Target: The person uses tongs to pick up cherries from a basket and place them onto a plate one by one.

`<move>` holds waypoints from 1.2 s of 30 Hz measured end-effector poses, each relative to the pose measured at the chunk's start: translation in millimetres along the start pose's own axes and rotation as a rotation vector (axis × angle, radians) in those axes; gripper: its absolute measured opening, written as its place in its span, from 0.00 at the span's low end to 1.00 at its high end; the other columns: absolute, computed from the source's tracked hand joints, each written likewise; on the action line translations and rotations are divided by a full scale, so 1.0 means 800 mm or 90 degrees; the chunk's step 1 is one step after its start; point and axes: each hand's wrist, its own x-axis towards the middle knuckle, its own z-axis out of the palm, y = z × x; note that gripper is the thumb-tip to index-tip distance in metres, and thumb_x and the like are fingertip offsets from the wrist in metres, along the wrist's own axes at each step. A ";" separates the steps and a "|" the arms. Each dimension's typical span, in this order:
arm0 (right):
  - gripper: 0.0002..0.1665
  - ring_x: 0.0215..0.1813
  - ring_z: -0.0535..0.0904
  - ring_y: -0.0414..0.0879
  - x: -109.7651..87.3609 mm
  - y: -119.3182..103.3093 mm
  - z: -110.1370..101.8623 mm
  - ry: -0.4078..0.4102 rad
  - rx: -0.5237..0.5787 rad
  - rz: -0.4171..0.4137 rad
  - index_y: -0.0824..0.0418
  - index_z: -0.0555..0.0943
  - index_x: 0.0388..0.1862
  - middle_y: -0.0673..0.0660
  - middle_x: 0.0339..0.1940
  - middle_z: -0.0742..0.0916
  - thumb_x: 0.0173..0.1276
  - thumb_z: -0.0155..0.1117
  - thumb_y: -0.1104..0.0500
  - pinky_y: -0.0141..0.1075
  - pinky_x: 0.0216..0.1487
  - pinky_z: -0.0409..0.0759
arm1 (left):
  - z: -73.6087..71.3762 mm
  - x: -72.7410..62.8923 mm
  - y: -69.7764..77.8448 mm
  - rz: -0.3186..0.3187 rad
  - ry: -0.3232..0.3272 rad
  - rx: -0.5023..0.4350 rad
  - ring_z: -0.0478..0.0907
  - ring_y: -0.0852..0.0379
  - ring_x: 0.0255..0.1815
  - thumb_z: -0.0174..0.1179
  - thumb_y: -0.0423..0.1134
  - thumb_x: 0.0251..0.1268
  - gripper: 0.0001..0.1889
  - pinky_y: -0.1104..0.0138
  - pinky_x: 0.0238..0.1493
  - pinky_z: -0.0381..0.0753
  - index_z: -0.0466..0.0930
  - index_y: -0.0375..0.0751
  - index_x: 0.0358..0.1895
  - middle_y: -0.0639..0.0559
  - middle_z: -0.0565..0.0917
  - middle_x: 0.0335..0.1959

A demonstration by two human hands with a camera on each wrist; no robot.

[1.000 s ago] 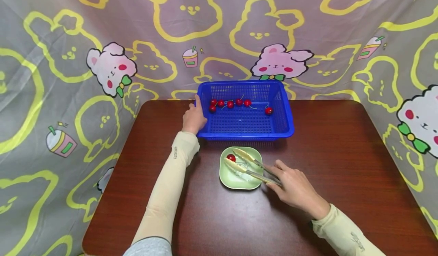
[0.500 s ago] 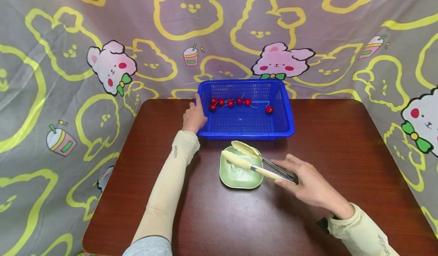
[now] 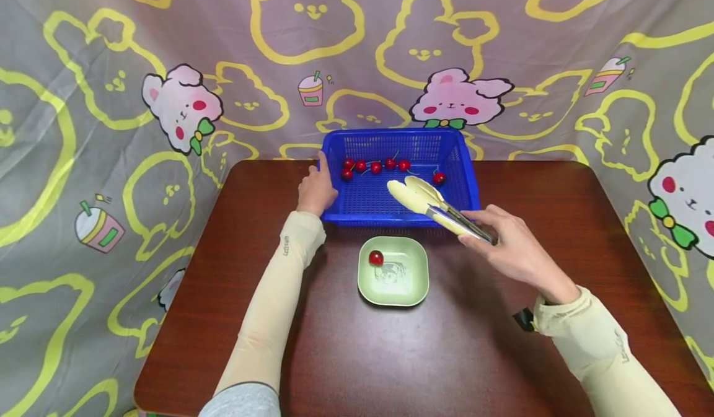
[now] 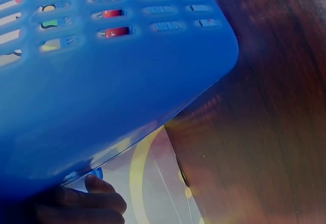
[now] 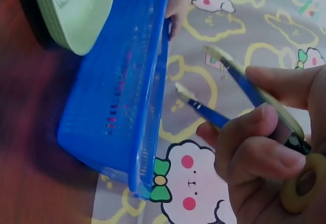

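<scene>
My right hand (image 3: 519,250) grips a pair of metal tongs (image 3: 446,211) with cream tips, held over the near right part of a blue plastic basket (image 3: 390,220). The tongs' tips stand apart with nothing between them, also in the right wrist view. My left hand (image 3: 317,189) holds the basket's left rim, index finger stretched along it; some of its fingers (image 4: 97,198) show at the rim in the left wrist view. Several red cherries (image 3: 376,167) lie inside the basket, mostly at the back left. One cherry (image 3: 376,258) sits in a small green square dish (image 3: 393,299).
The brown wooden table (image 3: 251,342) carries the basket at its back edge, with the dish just in front. A grey cartoon-print curtain (image 3: 368,39) hangs close behind the basket and along both sides.
My right hand has lifted the tongs from the dish and moved them forward over the basket. The cherry stays in the dish. My left hand has kept its place.
</scene>
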 end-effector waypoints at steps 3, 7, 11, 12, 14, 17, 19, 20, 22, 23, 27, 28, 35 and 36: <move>0.28 0.37 0.72 0.49 0.020 0.002 -0.001 -0.002 -0.015 0.024 0.66 0.82 0.65 0.57 0.38 0.82 0.71 0.71 0.54 0.40 0.38 0.68 | 0.000 0.000 0.001 -0.001 -0.002 0.001 0.84 0.31 0.47 0.66 0.39 0.66 0.52 0.43 0.52 0.83 0.38 0.41 0.85 0.28 0.72 0.67; 0.28 0.43 0.76 0.55 0.046 0.004 0.004 -0.017 -0.016 0.064 0.67 0.81 0.65 0.63 0.45 0.85 0.71 0.69 0.53 0.44 0.44 0.70 | -0.001 0.000 0.002 -0.005 -0.004 -0.001 0.83 0.30 0.48 0.66 0.39 0.67 0.53 0.42 0.54 0.82 0.37 0.41 0.85 0.28 0.71 0.68; 0.28 0.46 0.76 0.58 0.068 0.007 0.007 -0.034 -0.013 0.102 0.69 0.81 0.65 0.66 0.47 0.84 0.72 0.67 0.54 0.45 0.45 0.71 | -0.001 -0.001 0.002 -0.004 -0.004 -0.005 0.83 0.30 0.48 0.65 0.39 0.67 0.52 0.42 0.55 0.82 0.37 0.41 0.85 0.27 0.71 0.69; 0.28 0.46 0.76 0.58 0.073 0.008 0.008 -0.038 -0.014 0.110 0.69 0.81 0.64 0.66 0.47 0.84 0.72 0.67 0.54 0.45 0.44 0.71 | -0.001 -0.001 0.001 -0.003 -0.005 -0.005 0.83 0.30 0.47 0.65 0.39 0.68 0.52 0.42 0.55 0.82 0.37 0.41 0.85 0.27 0.71 0.69; 0.27 0.46 0.75 0.58 0.081 0.011 0.010 -0.047 -0.014 0.127 0.69 0.81 0.64 0.66 0.46 0.83 0.72 0.67 0.54 0.44 0.44 0.71 | -0.001 -0.002 0.002 -0.003 -0.008 -0.006 0.83 0.31 0.47 0.65 0.39 0.68 0.52 0.42 0.56 0.81 0.38 0.41 0.85 0.28 0.71 0.70; 0.27 0.45 0.75 0.58 0.092 0.014 0.013 -0.058 -0.020 0.145 0.70 0.81 0.63 0.66 0.45 0.83 0.73 0.66 0.53 0.43 0.41 0.71 | -0.001 -0.002 0.001 -0.004 -0.008 -0.003 0.83 0.30 0.47 0.65 0.39 0.68 0.52 0.42 0.56 0.81 0.38 0.41 0.85 0.28 0.71 0.70; 0.27 0.43 0.76 0.57 0.099 0.016 0.015 -0.059 -0.030 0.149 0.70 0.81 0.62 0.65 0.42 0.83 0.73 0.66 0.52 0.42 0.38 0.72 | -0.001 -0.002 0.002 -0.004 -0.007 -0.001 0.83 0.30 0.47 0.65 0.39 0.67 0.52 0.42 0.55 0.82 0.38 0.41 0.85 0.28 0.71 0.70; 0.26 0.41 0.76 0.57 0.103 0.017 0.016 -0.060 -0.039 0.149 0.70 0.82 0.60 0.64 0.40 0.83 0.73 0.65 0.52 0.42 0.37 0.71 | -0.001 -0.002 0.002 -0.005 -0.006 0.001 0.83 0.30 0.47 0.65 0.39 0.67 0.52 0.42 0.55 0.82 0.38 0.41 0.85 0.28 0.71 0.70; 0.25 0.38 0.76 0.56 0.111 0.020 0.019 -0.058 -0.058 0.146 0.70 0.83 0.57 0.63 0.37 0.83 0.72 0.65 0.51 0.42 0.35 0.71 | -0.001 -0.002 0.002 -0.004 -0.005 0.003 0.84 0.31 0.46 0.65 0.39 0.67 0.52 0.42 0.54 0.82 0.38 0.41 0.85 0.27 0.71 0.69; 0.25 0.37 0.76 0.56 0.114 0.021 0.020 -0.057 -0.069 0.145 0.70 0.83 0.56 0.63 0.35 0.82 0.72 0.65 0.51 0.42 0.33 0.71 | -0.001 -0.003 0.002 -0.004 -0.006 0.002 0.84 0.31 0.46 0.65 0.39 0.67 0.52 0.42 0.54 0.82 0.38 0.41 0.85 0.27 0.71 0.69; 0.21 0.34 0.75 0.55 0.127 0.023 0.028 -0.052 -0.108 0.149 0.67 0.84 0.45 0.60 0.30 0.80 0.72 0.64 0.49 0.43 0.31 0.70 | -0.001 -0.004 0.002 -0.003 -0.002 -0.002 0.83 0.31 0.46 0.65 0.39 0.67 0.52 0.42 0.54 0.82 0.38 0.41 0.85 0.27 0.72 0.68; 0.20 0.34 0.75 0.56 0.130 0.023 0.030 -0.050 -0.117 0.150 0.67 0.84 0.41 0.60 0.29 0.79 0.71 0.64 0.49 0.43 0.30 0.70 | -0.001 -0.005 0.002 -0.003 -0.002 -0.004 0.83 0.31 0.46 0.65 0.39 0.67 0.52 0.42 0.54 0.82 0.38 0.41 0.85 0.27 0.72 0.68; 0.22 0.36 0.76 0.60 0.149 0.023 0.043 -0.048 -0.156 0.168 0.66 0.81 0.36 0.64 0.35 0.80 0.71 0.63 0.47 0.53 0.34 0.76 | 0.000 -0.004 0.002 -0.003 0.003 0.000 0.83 0.32 0.45 0.65 0.39 0.67 0.51 0.43 0.53 0.82 0.39 0.41 0.85 0.28 0.72 0.67; 0.22 0.37 0.77 0.61 0.150 0.024 0.044 -0.048 -0.156 0.172 0.67 0.81 0.36 0.65 0.36 0.80 0.71 0.63 0.46 0.53 0.35 0.77 | 0.000 -0.003 0.002 -0.002 0.004 0.000 0.83 0.32 0.45 0.65 0.39 0.67 0.51 0.43 0.52 0.83 0.39 0.41 0.85 0.28 0.72 0.67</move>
